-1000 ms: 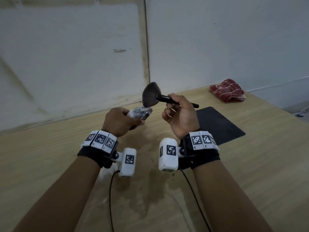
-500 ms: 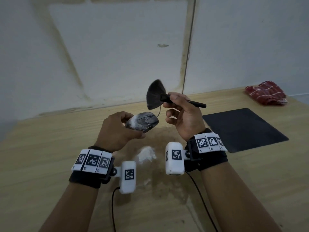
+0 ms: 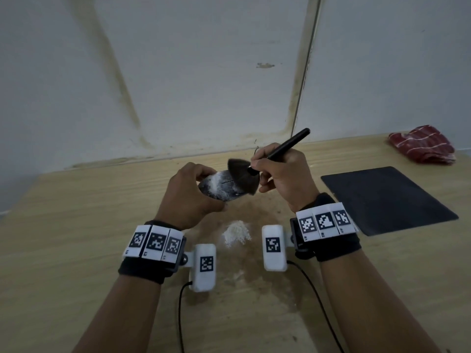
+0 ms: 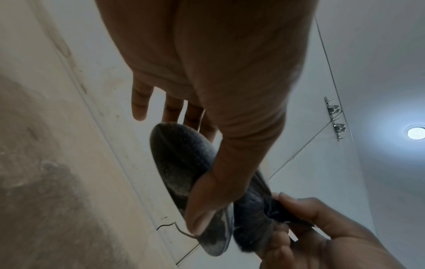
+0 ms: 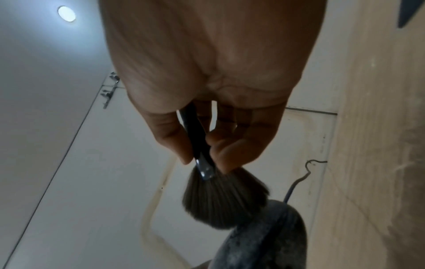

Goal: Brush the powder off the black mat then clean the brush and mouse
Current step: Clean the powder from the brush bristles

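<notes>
Pale wall behind, wooden worktop (image 3: 76, 225) below. Left hand (image 3: 188, 194) gripping the powdery mouse (image 3: 219, 186) above the worktop, fingers curled round it; right hand (image 3: 283, 174) pinching the brush (image 3: 254, 171), bristles pressed on the mouse. Black mat (image 3: 382, 200) right, powder pile (image 3: 235, 233) near. Likely risk: powder scattering back across the worktop under hard strokes. Half a second earlier: brush lifted clear of the mouse.
</notes>
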A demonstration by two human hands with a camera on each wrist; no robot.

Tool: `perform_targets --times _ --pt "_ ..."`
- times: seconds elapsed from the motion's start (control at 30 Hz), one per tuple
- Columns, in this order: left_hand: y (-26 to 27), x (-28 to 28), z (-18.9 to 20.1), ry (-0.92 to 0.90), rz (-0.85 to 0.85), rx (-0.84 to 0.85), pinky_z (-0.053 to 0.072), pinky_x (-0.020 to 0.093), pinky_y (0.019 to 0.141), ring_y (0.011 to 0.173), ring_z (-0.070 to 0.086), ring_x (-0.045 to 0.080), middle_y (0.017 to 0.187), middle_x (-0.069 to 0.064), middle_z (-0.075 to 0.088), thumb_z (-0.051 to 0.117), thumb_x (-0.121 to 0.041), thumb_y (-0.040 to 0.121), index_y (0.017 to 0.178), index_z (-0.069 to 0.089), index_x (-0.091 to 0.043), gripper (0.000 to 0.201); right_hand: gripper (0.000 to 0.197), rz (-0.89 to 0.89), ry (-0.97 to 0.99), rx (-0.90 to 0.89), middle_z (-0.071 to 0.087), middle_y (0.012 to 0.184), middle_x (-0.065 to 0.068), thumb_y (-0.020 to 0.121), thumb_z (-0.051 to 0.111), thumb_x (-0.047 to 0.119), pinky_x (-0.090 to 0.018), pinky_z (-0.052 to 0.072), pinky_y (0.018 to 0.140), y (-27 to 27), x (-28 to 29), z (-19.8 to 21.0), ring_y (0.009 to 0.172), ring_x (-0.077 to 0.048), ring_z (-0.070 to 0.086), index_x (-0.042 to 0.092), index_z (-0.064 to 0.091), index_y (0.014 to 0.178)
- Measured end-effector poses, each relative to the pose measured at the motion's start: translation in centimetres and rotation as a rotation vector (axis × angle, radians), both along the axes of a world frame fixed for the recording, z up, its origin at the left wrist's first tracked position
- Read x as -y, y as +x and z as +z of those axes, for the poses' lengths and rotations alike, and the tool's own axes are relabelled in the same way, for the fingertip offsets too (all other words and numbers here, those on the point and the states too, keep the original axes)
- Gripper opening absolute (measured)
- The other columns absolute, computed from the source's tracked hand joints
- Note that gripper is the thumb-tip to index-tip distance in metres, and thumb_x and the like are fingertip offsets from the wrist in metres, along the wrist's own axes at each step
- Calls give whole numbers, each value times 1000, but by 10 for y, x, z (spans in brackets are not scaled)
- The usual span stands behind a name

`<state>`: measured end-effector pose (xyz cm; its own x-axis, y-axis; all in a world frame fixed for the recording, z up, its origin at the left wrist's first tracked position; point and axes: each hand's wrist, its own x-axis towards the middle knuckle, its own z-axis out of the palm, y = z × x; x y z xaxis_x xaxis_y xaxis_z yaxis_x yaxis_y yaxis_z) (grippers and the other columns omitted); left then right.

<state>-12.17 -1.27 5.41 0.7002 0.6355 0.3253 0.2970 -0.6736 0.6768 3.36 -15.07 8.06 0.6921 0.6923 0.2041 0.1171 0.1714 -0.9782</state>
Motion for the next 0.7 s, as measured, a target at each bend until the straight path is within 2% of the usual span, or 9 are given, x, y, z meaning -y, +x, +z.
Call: perform_targets --times 0.13,0.23,0.37,0.47,0.53,0.6,0.7 --pt "-3 -3 0 2 3 9 39 13 70 98 55 13 106 -4 58 95 -21 51 106 64 -21 64 11 60 -140 81 57 57 -9 85 66 -3 -29 50 47 0 4 -4 48 -19 51 1 68 75" --pt "-5 -2 1 14 -3 15 40 15 71 99 55 12 106 -5 58 95 -21 51 106 63 -23 64 7 9 -66 68 55 61 -15 86 63 -5 -27 48 45 0 9 -1 49 -19 49 -7 67 80" --pt "-4 2 1 30 -26 18 41 15 72 99 54 12 106 -5 57 95 -21 52 107 63 -24 64 9 -32 2 64 63 59 -3 88 65 -1 -29 53 46 2 12 1 49 -17 53 3 69 81" --pt "-3 0 0 35 -32 20 39 13 70 99 54 12 107 -4 56 94 -21 53 108 63 -23 63 12 23 -121 105 64 59 -4 87 67 1 -29 53 47 -1 7 -6 49 -17 56 6 72 77" --pt "-4 0 0 42 -36 13 38 10 69 98 54 12 107 -4 56 94 -19 53 108 63 -23 63 10 39 -170 113 60 55 -4 87 66 0 -28 50 46 -2 6 -6 47 -17 53 -3 70 78" --pt "-3 2 -1 48 -43 15 38 10 70 99 54 12 107 -3 56 93 -17 54 106 62 -24 61 10 7 -132 103 55 57 -11 86 64 -2 -28 47 45 0 9 -3 47 -18 50 -9 66 80" --pt "0 4 0 62 -58 24 39 13 71 99 54 15 107 -2 56 92 -14 55 105 61 -26 60 8 -14 -44 93 57 60 -13 88 64 -1 -27 49 44 -1 10 3 47 -17 52 -3 67 81"
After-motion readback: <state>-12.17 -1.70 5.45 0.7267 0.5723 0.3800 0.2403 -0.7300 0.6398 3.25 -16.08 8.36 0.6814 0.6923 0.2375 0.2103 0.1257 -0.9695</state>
